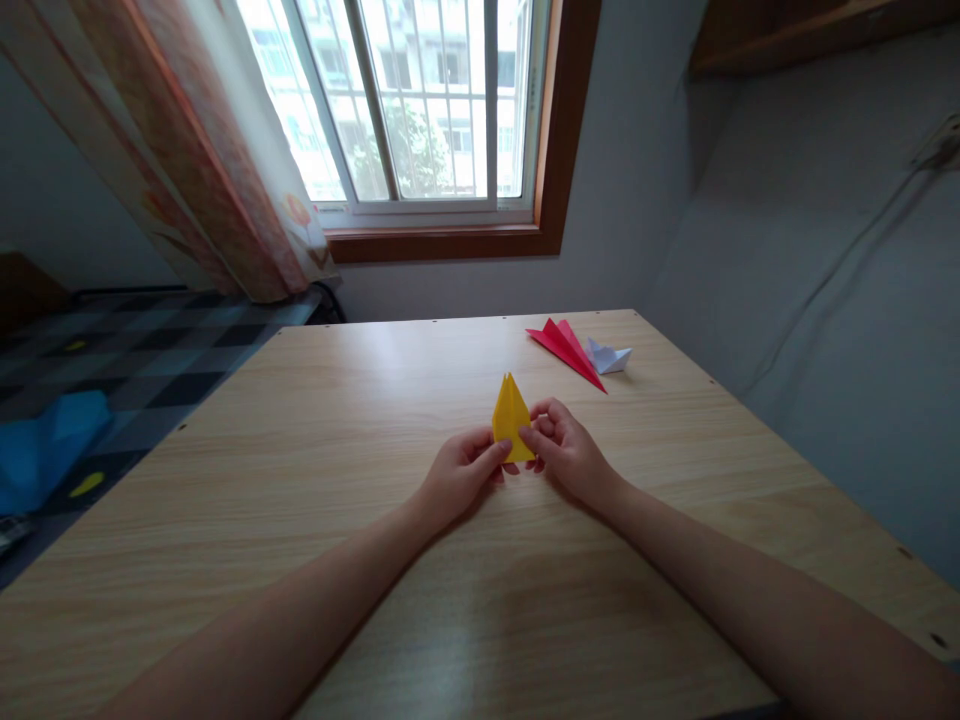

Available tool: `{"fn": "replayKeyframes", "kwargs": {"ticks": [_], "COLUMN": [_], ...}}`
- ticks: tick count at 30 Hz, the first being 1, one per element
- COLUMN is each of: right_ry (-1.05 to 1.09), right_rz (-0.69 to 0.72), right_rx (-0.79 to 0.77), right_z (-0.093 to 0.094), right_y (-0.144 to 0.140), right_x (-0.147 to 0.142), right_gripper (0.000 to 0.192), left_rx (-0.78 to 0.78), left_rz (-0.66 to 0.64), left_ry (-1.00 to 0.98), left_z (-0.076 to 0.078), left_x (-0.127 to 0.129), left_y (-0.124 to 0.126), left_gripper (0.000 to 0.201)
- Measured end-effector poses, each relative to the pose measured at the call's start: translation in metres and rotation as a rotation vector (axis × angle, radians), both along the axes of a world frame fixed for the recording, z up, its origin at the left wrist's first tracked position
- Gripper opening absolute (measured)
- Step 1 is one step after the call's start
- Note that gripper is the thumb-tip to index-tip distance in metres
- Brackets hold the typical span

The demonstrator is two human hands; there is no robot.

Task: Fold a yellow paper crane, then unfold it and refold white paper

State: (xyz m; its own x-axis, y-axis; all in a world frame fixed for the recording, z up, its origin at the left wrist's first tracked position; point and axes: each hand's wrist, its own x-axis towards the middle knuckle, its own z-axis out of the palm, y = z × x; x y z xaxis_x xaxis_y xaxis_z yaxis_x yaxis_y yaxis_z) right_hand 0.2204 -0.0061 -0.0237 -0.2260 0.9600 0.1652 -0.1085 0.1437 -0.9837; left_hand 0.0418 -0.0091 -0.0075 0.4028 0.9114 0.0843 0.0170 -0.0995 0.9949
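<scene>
Both forearms angle in over the table (315, 420), left hand (457, 478) and right hand (566, 452) pinching the yellow paper (511, 415) at centre, fingers clenched on its base, tip pointing twelve o'clock.

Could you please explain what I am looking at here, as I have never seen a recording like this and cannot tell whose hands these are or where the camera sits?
There is no machine here: a person wears a camera on the head, looking forward and down, so both arms reaching in from below are that person's own. The left hand and right hand together pinch a folded yellow paper piece with a pointed top at its lower end. They work over a light wooden table. Farther back on it lie a folded red paper shape and, beside it, a small folded white paper shape. A window with a patterned curtain is behind.
</scene>
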Motion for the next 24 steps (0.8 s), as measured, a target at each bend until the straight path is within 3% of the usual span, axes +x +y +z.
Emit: {"fn": "replayKeyframes", "kwargs": {"ticks": [7,12,24], "right_ry": [-0.001,-0.043,-0.097], "right_rz": [0.034,0.129,0.138], "right_rx": [-0.073,-0.052,0.023], "right_z": [0.0009,0.0038,0.0089], "right_y": [0.0011,-0.0004,-0.0041], "right_x": [-0.0005,-0.0001,0.0006], "right_gripper": [0.041,0.044,0.039], "left_rx": [-0.001,-0.004,-0.024], "left_rz": [-0.001,0.001,-0.009], "left_ry": [0.007,0.006,-0.030], "left_z": [0.0020,0.0044,0.0000], "left_x": [0.0001,0.0005,-0.0002], "left_y": [-0.0019,-0.0033,-0.0011], "left_gripper": [0.032,0.032,0.048]}}
